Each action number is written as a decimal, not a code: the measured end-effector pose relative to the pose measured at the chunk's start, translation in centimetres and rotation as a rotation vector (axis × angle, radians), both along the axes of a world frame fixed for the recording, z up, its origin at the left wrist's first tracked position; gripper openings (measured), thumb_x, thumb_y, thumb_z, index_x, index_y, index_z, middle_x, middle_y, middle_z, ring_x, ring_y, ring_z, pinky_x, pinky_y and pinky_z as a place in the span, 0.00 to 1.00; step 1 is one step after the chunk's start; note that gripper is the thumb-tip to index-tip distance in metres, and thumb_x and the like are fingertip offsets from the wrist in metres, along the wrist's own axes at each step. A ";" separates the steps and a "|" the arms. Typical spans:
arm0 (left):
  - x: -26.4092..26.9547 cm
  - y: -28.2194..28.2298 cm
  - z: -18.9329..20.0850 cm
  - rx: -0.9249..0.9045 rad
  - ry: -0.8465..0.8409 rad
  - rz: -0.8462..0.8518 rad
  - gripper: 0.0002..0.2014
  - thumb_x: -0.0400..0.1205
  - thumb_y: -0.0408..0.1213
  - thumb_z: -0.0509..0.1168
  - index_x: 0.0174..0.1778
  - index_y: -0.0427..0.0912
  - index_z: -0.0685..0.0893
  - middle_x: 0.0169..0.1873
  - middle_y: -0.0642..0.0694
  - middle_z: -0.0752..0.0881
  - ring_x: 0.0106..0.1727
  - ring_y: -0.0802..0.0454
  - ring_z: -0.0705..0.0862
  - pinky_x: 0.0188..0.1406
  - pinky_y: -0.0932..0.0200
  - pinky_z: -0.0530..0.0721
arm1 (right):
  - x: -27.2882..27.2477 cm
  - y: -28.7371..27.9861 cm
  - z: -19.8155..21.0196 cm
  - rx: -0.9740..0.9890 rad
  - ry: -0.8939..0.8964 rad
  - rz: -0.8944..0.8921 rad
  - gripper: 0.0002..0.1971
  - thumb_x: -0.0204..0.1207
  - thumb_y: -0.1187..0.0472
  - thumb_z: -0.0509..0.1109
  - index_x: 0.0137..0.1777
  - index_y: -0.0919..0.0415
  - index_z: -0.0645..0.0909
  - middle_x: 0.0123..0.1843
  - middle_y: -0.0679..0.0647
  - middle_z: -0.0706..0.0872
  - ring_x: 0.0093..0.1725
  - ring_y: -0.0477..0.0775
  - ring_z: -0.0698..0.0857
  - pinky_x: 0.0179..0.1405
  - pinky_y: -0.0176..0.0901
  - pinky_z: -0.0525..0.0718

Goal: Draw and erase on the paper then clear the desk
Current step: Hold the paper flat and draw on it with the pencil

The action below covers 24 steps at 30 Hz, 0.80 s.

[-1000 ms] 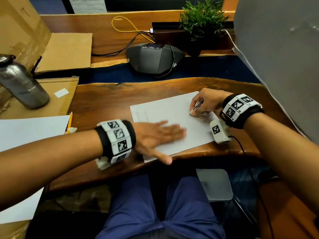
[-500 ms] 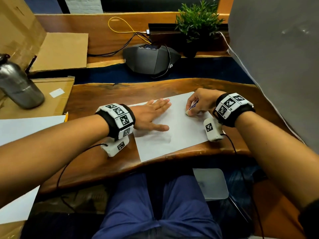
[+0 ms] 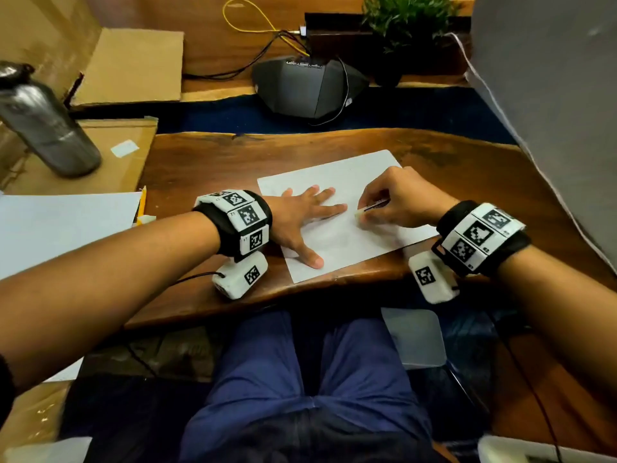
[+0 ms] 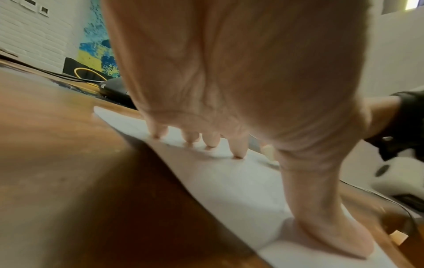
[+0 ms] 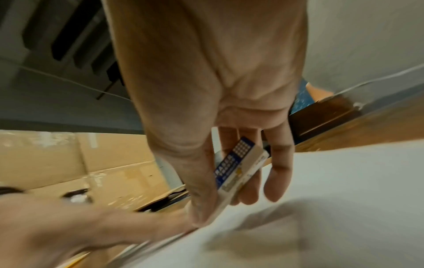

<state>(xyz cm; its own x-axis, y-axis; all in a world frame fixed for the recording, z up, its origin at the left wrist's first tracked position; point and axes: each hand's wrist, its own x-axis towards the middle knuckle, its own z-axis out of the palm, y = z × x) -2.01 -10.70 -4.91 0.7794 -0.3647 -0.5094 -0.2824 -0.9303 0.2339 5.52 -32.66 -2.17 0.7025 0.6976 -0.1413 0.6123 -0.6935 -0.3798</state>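
- tabletop — dark wood, polished, a soft sheen; grain and darker patches show through
- paper — white sheet, matt, smooth and flat
- eraser — white rubbery block in a printed paper sleeve, blue and white, slightly glossy
- bottle — brushed metal, grey, dull reflections along the side
- cardboard — brown, matt, plain flaps
- wrist bands — black cloth strap carrying white plastic tiles with printed markers
- speaker unit — dark grey plastic, matt
- trousers — blue woven cloth, creased
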 end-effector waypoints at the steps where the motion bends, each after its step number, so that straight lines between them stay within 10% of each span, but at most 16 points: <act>1: 0.0 0.0 0.0 0.001 -0.001 0.004 0.59 0.67 0.69 0.72 0.85 0.64 0.38 0.84 0.55 0.30 0.84 0.50 0.29 0.81 0.32 0.33 | -0.8 0.3 0.0 0.004 0.005 0.062 0.08 0.72 0.56 0.81 0.48 0.57 0.92 0.44 0.49 0.92 0.44 0.48 0.87 0.44 0.40 0.85; 8: 0.7 -0.3 0.1 0.075 0.052 0.016 0.64 0.62 0.73 0.72 0.83 0.67 0.33 0.82 0.57 0.26 0.83 0.50 0.27 0.80 0.27 0.35 | -1.6 0.9 -0.9 0.020 -0.013 0.050 0.11 0.71 0.53 0.81 0.49 0.58 0.92 0.46 0.51 0.92 0.45 0.50 0.88 0.47 0.45 0.87; 21: 0.7 -0.4 0.3 0.091 0.099 0.021 0.66 0.55 0.77 0.67 0.80 0.69 0.30 0.81 0.60 0.23 0.82 0.52 0.24 0.80 0.29 0.34 | -3.7 1.4 -1.0 0.023 0.107 0.146 0.08 0.68 0.54 0.83 0.44 0.56 0.93 0.41 0.45 0.92 0.38 0.38 0.84 0.37 0.21 0.75; 24: 0.8 -0.4 0.2 0.094 0.105 0.012 0.66 0.56 0.77 0.69 0.80 0.70 0.29 0.80 0.60 0.23 0.82 0.52 0.24 0.80 0.28 0.34 | -2.1 1.1 -0.9 0.105 0.057 -0.023 0.09 0.68 0.54 0.83 0.46 0.56 0.94 0.43 0.48 0.93 0.42 0.43 0.86 0.39 0.30 0.77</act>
<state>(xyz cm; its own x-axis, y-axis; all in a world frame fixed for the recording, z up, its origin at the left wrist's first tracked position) -1.20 -11.05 -4.75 0.7238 -0.3024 -0.6202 -0.2496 -0.9527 0.1733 3.43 -31.59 -3.10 0.7113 0.6944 -0.1089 0.5719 -0.6619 -0.4847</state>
